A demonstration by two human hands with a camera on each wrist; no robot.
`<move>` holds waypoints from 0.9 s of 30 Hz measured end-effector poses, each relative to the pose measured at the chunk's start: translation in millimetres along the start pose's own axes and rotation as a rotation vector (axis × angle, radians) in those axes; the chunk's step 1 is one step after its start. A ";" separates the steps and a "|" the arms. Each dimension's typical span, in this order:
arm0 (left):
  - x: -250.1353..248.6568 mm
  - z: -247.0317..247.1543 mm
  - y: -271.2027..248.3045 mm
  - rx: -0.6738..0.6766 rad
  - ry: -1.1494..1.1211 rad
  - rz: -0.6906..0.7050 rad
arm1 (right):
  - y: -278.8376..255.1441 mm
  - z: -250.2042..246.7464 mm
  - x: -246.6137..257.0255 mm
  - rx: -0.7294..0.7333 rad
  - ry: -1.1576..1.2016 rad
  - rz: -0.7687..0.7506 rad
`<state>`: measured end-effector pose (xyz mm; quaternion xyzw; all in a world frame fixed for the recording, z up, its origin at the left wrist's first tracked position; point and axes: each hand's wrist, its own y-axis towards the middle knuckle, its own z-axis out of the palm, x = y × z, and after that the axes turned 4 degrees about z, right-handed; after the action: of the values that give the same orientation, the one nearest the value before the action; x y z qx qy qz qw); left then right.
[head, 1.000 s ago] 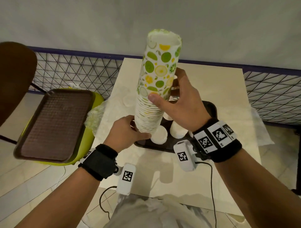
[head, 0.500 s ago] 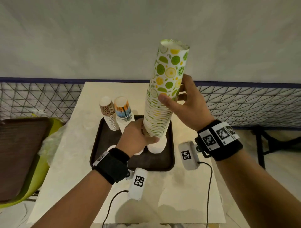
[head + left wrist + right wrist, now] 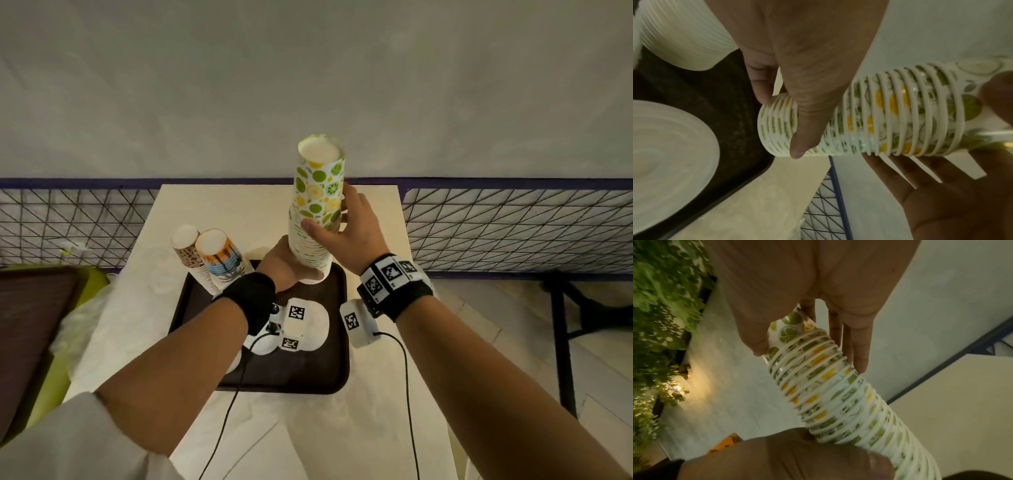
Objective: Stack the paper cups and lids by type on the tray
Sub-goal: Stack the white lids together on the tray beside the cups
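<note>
A tall upside-down stack of citrus-print paper cups [image 3: 317, 205] is held in both hands over the far right corner of the dark tray [image 3: 301, 380]. My left hand [image 3: 291, 270] grips its lower rims [image 3: 879, 116]. My right hand [image 3: 327, 217] grips it higher up, thumb in front and fingers behind [image 3: 809, 359]. Whether its bottom end touches the tray I cannot tell. A brown-print cup stack [image 3: 186, 246] and an orange-and-blue one [image 3: 219, 257] stand at the tray's far left corner. White lids [image 3: 317, 325] lie on the tray, partly hidden by my left wrist.
The tray lies on a pale table [image 3: 239, 205] against a wire mesh fence [image 3: 513, 229] and a grey wall. A second brown tray [image 3: 30, 325] rests on a green chair [image 3: 89, 284] at the left. A stack of white lids [image 3: 680, 37] stands close to my left hand.
The citrus stack has come down and stands more upright, over the tray's far right corner. Both hands keep their hold. The head view has swung from the left chair back to the table.
</note>
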<state>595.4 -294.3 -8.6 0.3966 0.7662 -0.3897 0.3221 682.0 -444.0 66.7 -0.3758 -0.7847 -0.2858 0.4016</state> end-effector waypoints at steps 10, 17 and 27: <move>36.5 24.9 37.7 0.065 0.026 -0.087 | 13.2 38.2 -52.0 0.103 0.029 0.080; 49.3 34.9 48.1 0.093 0.003 -0.082 | 16.4 50.9 -68.8 0.158 0.035 0.140; 56.5 29.9 38.3 0.085 -0.107 -0.137 | 10.7 60.0 -82.8 0.191 0.028 0.160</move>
<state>606.8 -285.0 -81.7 0.3353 0.7561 -0.4635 0.3179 698.5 -422.9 -32.5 -0.3931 -0.7702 -0.1823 0.4680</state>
